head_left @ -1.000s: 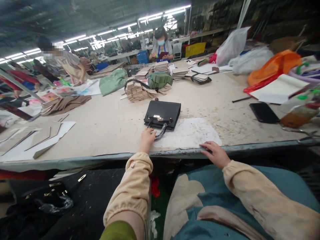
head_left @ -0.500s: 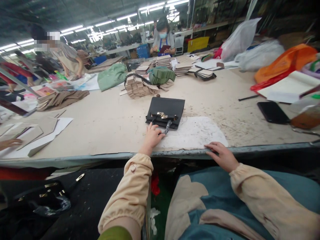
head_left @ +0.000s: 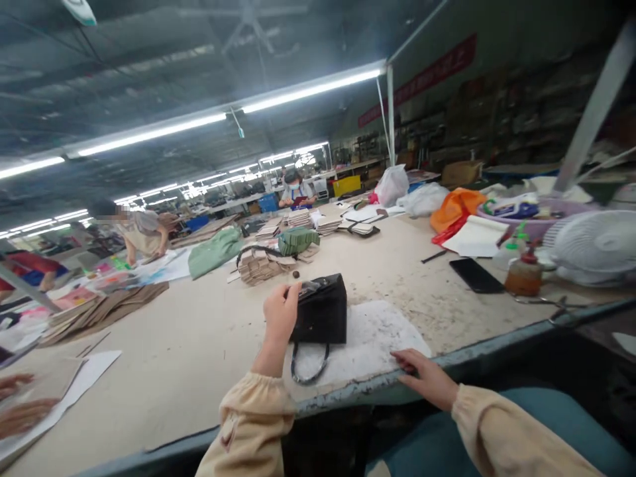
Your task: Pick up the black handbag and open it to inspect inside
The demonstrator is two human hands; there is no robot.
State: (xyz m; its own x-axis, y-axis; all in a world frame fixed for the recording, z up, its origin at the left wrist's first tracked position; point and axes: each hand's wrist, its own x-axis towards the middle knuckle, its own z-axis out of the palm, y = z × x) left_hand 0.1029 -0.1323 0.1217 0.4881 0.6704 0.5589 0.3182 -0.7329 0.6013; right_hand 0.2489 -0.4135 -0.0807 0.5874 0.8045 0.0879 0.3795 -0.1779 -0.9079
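Found the black handbag over the left of the white sheet, judged it light, stiff and slick, best taken by its loop handle, and noted the left hand closed on its top, the right hand parted, seemingly empty, by the table edge.

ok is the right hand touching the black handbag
Apart: the head view shows part of the white patch between the right hand and the black handbag.

Long tube lights are hung in rows beneath a dark ceiling. At right, a red banner is mounted in shadow; the pale worktop is bordered by a worn, blue-grey edge.
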